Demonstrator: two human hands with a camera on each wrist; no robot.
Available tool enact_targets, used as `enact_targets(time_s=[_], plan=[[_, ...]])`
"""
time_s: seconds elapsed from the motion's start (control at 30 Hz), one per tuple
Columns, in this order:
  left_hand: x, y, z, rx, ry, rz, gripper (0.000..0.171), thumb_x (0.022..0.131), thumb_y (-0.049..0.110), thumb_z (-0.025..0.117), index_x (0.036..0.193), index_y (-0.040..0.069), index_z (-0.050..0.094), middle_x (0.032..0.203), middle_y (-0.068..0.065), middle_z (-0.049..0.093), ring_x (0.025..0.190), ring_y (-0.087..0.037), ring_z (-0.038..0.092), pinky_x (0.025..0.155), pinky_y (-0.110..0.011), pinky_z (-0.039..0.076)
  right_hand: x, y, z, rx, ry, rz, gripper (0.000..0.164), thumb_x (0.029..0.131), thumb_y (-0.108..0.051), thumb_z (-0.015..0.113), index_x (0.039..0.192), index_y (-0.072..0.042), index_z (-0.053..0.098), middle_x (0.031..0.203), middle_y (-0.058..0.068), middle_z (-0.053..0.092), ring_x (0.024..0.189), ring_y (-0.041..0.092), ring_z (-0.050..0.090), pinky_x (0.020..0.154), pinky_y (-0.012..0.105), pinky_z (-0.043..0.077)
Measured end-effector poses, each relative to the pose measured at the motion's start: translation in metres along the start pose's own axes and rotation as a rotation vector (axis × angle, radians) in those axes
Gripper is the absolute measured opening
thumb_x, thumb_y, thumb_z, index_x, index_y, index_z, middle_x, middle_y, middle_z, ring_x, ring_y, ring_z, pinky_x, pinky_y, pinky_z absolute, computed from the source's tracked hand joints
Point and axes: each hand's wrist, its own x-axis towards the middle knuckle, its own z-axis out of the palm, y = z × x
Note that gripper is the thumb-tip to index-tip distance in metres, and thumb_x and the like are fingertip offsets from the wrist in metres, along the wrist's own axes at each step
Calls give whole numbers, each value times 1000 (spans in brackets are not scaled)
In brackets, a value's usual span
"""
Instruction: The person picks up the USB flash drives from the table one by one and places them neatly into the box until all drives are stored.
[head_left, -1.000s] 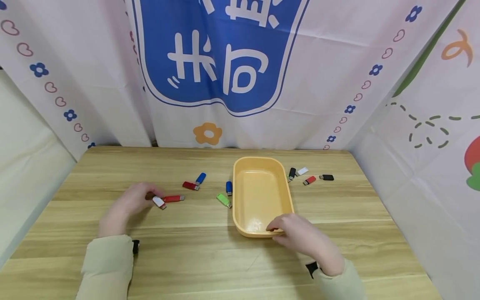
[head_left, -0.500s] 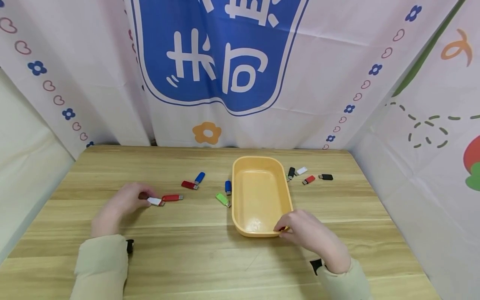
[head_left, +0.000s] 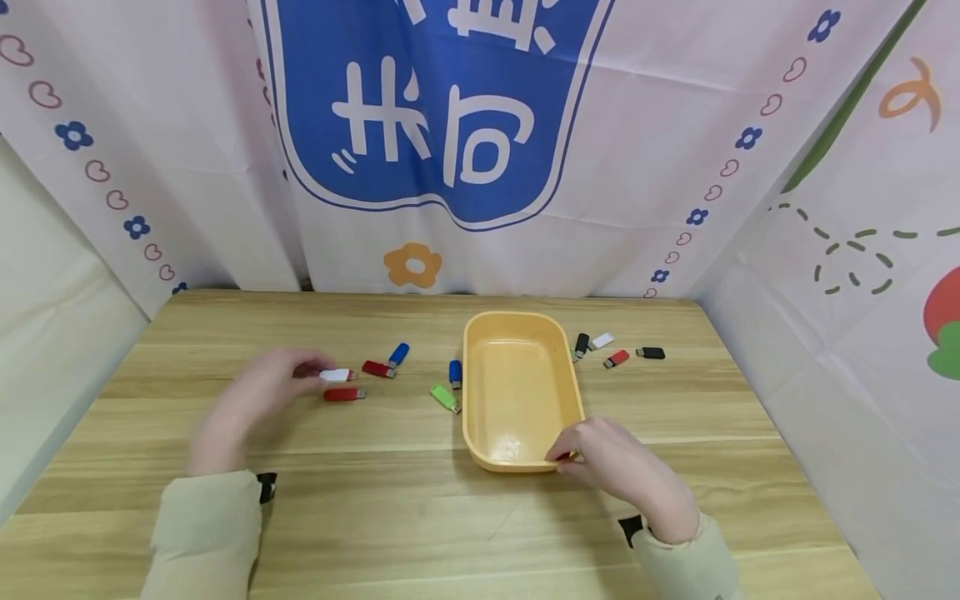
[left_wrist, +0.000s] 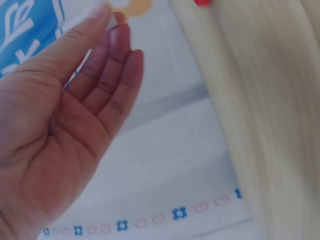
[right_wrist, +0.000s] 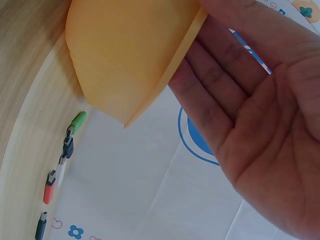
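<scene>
The left hand (head_left: 276, 382) holds a white-and-red USB flash drive (head_left: 336, 376) in a narrow pinch between thumb and index finger, gripping the left end of the casing with the plug pointing right; the remaining fingers are bent loosely. The right hand (head_left: 611, 458) grips the near right corner of a yellow box (head_left: 517, 469), fingers inside the wall and thumb outside. The step in hand is judged to be handling one drive on the left while the box is steadied on the right. For good results, pinch the casing by its sides, leave the plug free, and use light pressure, since a small smooth casing may turn or slip. Raise the drive clear of its neighbours before any sideways travel; its present height above the surface (head_left: 360, 517) cannot be read. Hold the corner firmly without tipping the box, as a light tray is likely to slide. Just near of the held drive lies a red drive (head_left: 342, 394); to its right, a dark red drive (head_left: 377, 367) and a blue drive (head_left: 400, 354) lie with ends together. A green drive (head_left: 443, 397) lies just beside the box's left wall. Beyond its right wall lies a loose group including a red-and-black drive (head_left: 617, 358).
</scene>
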Motion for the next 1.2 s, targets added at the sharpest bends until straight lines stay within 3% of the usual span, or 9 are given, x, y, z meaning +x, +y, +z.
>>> enact_targets(time_s=[0.33,0.53,0.67,0.97,1.2], plan=[[13,42,15,-63,97,117,26,89,13,73,115,11,75,111,-10,75,98,-26,71,80,-40,57,0,1,0,-1,1,-2,11,83,-8,78,89,-17,80,88,-8,77,79,1,68,70,22,55],[19,61,26,-75,148,202,26,87,9,75,113,10,76,105,-11,76,81,-17,68,59,-23,52,0,0,-1,6,-1,5,12,83,-8,77,88,-18,80,89,-9,77,79,1,68,70,22,55],[22,74,37,-87,189,293,25,85,7,76,111,9,77,103,-10,76,80,-14,68,65,-23,56,0,0,-2,11,-5,9,12,83,-8,78,88,-18,80,89,-9,77,80,1,68,70,22,55],[22,104,57,-147,128,354,24,84,9,77,109,10,77,104,-4,76,87,-11,70,75,-25,59,0,0,-2,35,-13,20,11,84,-9,78,90,-17,80,90,-8,77,81,2,69,71,23,55],[21,122,71,-140,117,398,24,84,12,78,107,12,78,104,-4,77,86,-13,71,72,-26,59,0,1,0,39,-21,51,9,84,-10,78,90,-17,80,91,-8,77,81,1,68,72,22,55]])
